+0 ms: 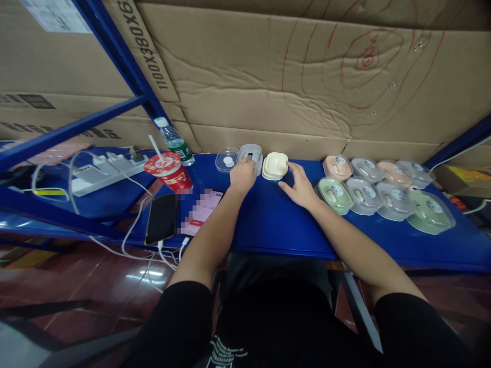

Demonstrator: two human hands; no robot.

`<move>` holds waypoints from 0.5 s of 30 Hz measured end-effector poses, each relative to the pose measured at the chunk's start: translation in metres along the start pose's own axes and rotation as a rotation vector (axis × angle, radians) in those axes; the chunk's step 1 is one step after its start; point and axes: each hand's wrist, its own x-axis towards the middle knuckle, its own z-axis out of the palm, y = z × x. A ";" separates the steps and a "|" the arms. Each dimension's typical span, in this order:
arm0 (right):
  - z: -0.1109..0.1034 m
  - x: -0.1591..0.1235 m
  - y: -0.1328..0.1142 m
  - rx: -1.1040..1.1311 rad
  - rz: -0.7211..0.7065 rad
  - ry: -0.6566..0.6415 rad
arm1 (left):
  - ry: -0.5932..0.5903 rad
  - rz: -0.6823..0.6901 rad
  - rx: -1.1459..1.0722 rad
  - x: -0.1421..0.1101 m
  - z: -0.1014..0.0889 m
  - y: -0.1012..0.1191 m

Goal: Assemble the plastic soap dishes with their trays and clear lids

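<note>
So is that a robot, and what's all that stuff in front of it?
No robot here! Those are a person's own bare hands. A camera worn on the head looks forward and down, and it took this one picture.

The left hand is at a grey box; I can't tell whether it grips anything. The right hand is open beside a cream box, and holds nothing.

On the blue table, phones, a red cup and a bottle are over on the left. Green, grey and peach tubs sit in two rows on the right.
</note>
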 end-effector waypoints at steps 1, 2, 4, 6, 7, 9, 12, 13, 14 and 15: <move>0.000 0.000 0.000 -0.005 0.001 -0.002 | -0.006 -0.001 -0.001 0.000 0.000 0.001; 0.000 0.000 0.000 -0.011 0.002 -0.005 | -0.011 -0.003 -0.003 0.000 0.000 0.002; 0.000 0.000 0.001 -0.027 0.005 -0.018 | -0.017 -0.016 -0.008 0.000 -0.001 0.003; 0.000 0.000 0.000 -0.050 0.012 -0.034 | -0.018 -0.034 -0.011 0.000 -0.001 0.004; 0.000 0.000 -0.001 -0.064 0.016 -0.039 | -0.020 -0.043 -0.011 0.000 -0.002 0.004; -0.003 0.001 -0.005 -0.103 0.016 -0.049 | -0.025 -0.053 -0.009 0.000 -0.002 0.003; -0.018 0.002 -0.017 -0.246 -0.011 -0.094 | -0.021 -0.054 0.000 0.000 0.000 0.002; -0.027 0.002 -0.021 -0.322 -0.018 -0.119 | -0.018 -0.055 0.004 0.001 0.000 0.001; -0.038 0.001 -0.025 -0.411 -0.011 -0.139 | -0.014 -0.056 0.008 0.001 0.001 0.001; -0.051 0.001 -0.027 -0.493 0.018 -0.161 | -0.009 -0.058 0.012 0.001 0.002 0.001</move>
